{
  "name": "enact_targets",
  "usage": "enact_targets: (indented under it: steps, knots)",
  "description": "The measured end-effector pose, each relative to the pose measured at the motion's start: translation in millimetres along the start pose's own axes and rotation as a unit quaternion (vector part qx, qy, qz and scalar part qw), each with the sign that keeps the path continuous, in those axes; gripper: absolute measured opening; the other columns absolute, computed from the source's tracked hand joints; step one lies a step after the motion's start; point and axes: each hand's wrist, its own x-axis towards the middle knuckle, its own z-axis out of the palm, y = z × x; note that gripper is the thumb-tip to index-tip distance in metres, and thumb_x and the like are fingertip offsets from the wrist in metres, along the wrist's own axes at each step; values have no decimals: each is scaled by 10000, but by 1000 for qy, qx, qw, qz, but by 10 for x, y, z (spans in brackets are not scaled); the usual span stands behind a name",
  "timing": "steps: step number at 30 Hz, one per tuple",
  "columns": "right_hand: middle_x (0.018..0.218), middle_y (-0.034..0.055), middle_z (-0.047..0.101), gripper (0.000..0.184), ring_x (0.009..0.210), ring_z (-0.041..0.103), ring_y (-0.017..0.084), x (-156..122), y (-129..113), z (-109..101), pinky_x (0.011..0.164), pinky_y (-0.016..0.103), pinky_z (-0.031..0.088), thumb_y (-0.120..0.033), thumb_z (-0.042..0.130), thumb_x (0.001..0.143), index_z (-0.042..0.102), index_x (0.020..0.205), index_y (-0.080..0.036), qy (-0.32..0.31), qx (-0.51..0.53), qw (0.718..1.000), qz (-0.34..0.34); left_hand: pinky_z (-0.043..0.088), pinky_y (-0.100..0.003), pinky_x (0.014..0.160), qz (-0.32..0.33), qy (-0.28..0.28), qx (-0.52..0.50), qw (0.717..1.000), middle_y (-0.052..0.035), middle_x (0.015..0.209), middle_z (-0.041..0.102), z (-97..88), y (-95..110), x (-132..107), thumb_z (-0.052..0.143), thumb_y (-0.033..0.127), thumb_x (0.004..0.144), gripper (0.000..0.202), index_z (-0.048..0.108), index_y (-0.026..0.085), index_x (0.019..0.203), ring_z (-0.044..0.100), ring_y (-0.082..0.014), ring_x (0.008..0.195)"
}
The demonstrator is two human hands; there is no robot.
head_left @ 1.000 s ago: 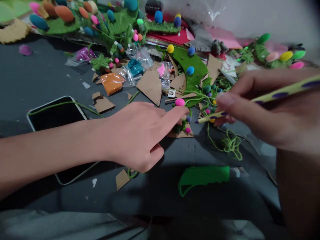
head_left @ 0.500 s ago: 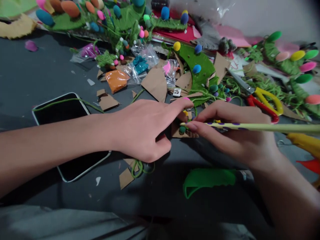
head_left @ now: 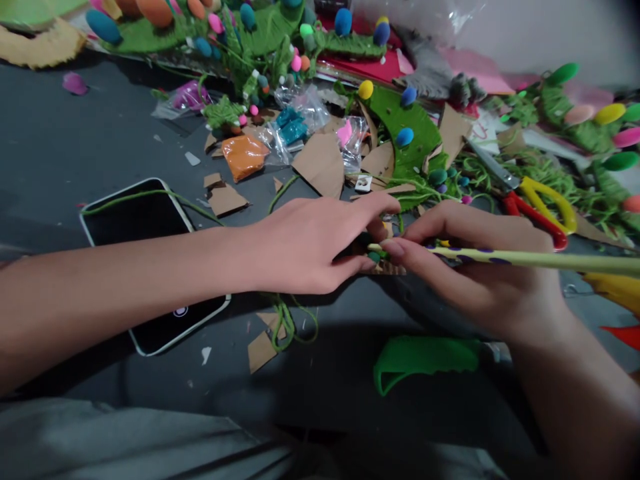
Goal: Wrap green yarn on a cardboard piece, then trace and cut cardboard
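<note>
Right hand (head_left: pixel 480 273) has a pencil-like stick (head_left: pixel 575 261), yellow with purple spots, pinched between thumb and fingers. Stick is almost level, thin end pointing left, just above a small cardboard piece (head_left: pixel 387 270) that lies mid-desk, between the two hands. Dark green ball (head_left: pixel 374 256) sits over that cardboard. Left hand (head_left: pixel 320 243) is palm down, thumb and fingers curled about the ball; contact hidden, can't tell if it grips anything.

Left forearm crosses above a phone (head_left: pixel 155 333), screen up, on the left part of the desk (head_left: pixel 45 153). Green cutter (head_left: pixel 430 357) lies nearer the front edge than either hand. Left of it, also toward the front edge: looped green yarn (head_left: pixel 283 343) beside cardboard scraps (head_left: pixel 261 352).

Scissors (head_left: pixel 547 207), red and yellow handles, lie behind the right hand, toward the right side. Orange packet (head_left: pixel 245 159) and teal packet (head_left: pixel 291 125) sit behind the left hand. Curved green piece (head_left: pixel 423 127) with yellow and blue balls lies toward the back edge.
</note>
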Motion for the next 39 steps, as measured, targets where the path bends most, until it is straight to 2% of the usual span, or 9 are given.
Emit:
enact_targets:
  steps: [5,10,16,21,28,32,35,39]
  knots:
    - [691,-19,667,235,540,517,115,7,14,42,510,314,359,-369,747,1000,657,826,-241,15,11,1000,-3,553,-364,869,-7,-2,-12,1000,-63,1383,761,-1,4,19,580,329,981,563,428,252,1517,766,-278,1158]
    - [731,-5,689,231,578,546,125,-7,12,27,541,315,378,-351,735,1010,644,832,-237,2,8,1000,-10,557,-401,910,-14,3,-12,1000,-72,1418,746,-8,40,11,586,389,975,620,416,233,1551,757,-297,1184]
    - [696,-27,642,236,558,487,106,-1,-4,7,531,311,340,-370,723,1022,637,846,-240,1,-8,1000,17,549,-383,897,-16,7,-7,1000,-47,1418,750,-17,60,17,470,386,1074,493,431,236,1543,757,-268,1189]
    - [652,-39,615,261,533,470,104,18,-24,22,533,306,354,-368,723,1021,630,812,-243,12,2,1000,20,517,-358,772,-13,8,24,1000,-47,1351,778,-14,55,18,541,399,1046,519,435,232,1526,776,-277,1103]
    - [684,-32,639,217,551,504,111,20,-35,3,544,302,360,-314,720,1015,630,831,-242,-3,-1,1000,4,468,-370,719,-1,10,72,997,-52,1205,794,11,67,1,494,370,1043,469,433,225,1485,773,-287,1018]
    - [631,-48,578,263,515,431,95,26,-40,-5,510,298,331,-314,699,1031,595,800,-242,-7,-11,1000,13,439,-373,688,0,11,91,996,-57,1108,793,8,83,0,485,388,1049,465,442,210,1476,763,-293,951]
    - [697,-35,640,237,567,491,108,29,-28,15,542,303,359,-333,719,1023,620,827,-243,6,-11,1000,10,412,-371,655,2,12,94,995,-47,1013,778,3,89,3,496,367,1038,472,452,197,1477,751,-290,888]
    - [686,-41,627,223,559,483,104,36,-16,37,534,293,366,-314,741,1007,625,830,-242,11,-1,1000,-4,410,-367,662,7,15,88,996,-51,1034,774,3,89,0,504,367,1034,476,449,199,1476,744,-280,886]
